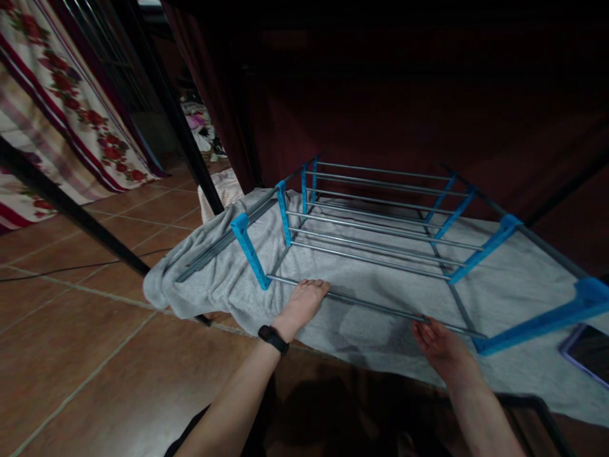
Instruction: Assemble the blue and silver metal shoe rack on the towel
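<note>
A rack (380,235) of grey metal rods and blue plastic connectors lies on a grey towel (214,279) spread on the floor. My left hand (304,301), with a black band on its wrist, rests palm down, its fingers curled over the nearest grey rod (371,306) close to the left blue connector (250,251). My right hand (438,343) is palm up under the same rod further right, fingers curled round it beside the right blue connector (537,324).
Brown floor tiles lie to the left. A black slanted pole (71,212) and another black pole (176,114) cross the left side, with a flowered curtain (71,101) behind. A phone (587,349) lies on the towel at the right edge. Dark red cloth hangs behind.
</note>
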The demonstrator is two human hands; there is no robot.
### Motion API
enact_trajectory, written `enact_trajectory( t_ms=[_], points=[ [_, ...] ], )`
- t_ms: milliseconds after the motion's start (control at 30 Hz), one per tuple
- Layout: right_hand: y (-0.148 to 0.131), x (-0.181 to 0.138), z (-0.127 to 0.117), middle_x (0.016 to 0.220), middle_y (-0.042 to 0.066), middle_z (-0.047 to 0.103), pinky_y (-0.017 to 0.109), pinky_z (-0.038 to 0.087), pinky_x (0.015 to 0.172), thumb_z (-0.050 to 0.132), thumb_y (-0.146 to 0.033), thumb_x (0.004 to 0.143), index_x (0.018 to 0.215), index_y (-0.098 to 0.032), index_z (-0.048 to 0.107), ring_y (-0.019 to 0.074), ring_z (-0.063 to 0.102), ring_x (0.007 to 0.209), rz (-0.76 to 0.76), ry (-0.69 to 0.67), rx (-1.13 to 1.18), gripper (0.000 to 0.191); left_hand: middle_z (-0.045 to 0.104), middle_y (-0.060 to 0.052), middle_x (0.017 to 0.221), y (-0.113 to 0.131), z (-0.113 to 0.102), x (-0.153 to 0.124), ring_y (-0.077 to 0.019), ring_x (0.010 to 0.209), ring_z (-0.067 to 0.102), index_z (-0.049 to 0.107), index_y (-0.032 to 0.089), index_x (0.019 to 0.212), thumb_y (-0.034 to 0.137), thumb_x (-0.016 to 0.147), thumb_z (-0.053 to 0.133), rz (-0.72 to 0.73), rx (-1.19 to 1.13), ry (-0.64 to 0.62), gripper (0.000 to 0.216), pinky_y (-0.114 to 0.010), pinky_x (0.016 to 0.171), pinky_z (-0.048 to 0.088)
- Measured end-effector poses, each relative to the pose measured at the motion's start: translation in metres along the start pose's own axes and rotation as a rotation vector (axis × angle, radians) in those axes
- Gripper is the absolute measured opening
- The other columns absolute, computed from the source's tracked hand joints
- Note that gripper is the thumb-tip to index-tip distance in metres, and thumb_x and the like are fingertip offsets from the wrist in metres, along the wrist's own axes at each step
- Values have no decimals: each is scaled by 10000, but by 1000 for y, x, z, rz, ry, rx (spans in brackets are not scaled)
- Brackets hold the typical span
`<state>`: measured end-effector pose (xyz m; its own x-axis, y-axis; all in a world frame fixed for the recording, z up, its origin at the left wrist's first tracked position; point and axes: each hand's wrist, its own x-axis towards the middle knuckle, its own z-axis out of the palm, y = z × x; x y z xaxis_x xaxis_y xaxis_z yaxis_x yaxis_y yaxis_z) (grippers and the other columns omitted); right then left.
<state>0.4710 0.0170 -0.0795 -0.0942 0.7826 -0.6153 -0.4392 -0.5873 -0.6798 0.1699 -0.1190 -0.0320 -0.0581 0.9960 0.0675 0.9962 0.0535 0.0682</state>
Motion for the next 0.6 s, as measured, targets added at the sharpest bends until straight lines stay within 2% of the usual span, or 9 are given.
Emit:
enact_trajectory(
  t_ms=[433,600],
  points=[
    [8,-1,1,762,18,651,251,605,709,546,-108,788,754,-216,615,133,667,766,10,-56,-28,132,652,-81,1050,-3,3,-4,-195,974,623,548,190,1135,41,911,354,-7,27,-12,332,-363,918,427],
    [8,0,0,796,28,667,257,607,702,544,-107,790,768,-217,615,139,670,787,27,-51,-28,133,651,-81,996,-2,8,-2,-207,933,624,566,182,1073,101,927,401,1,58,0,235,-375,885,426]
  ],
)
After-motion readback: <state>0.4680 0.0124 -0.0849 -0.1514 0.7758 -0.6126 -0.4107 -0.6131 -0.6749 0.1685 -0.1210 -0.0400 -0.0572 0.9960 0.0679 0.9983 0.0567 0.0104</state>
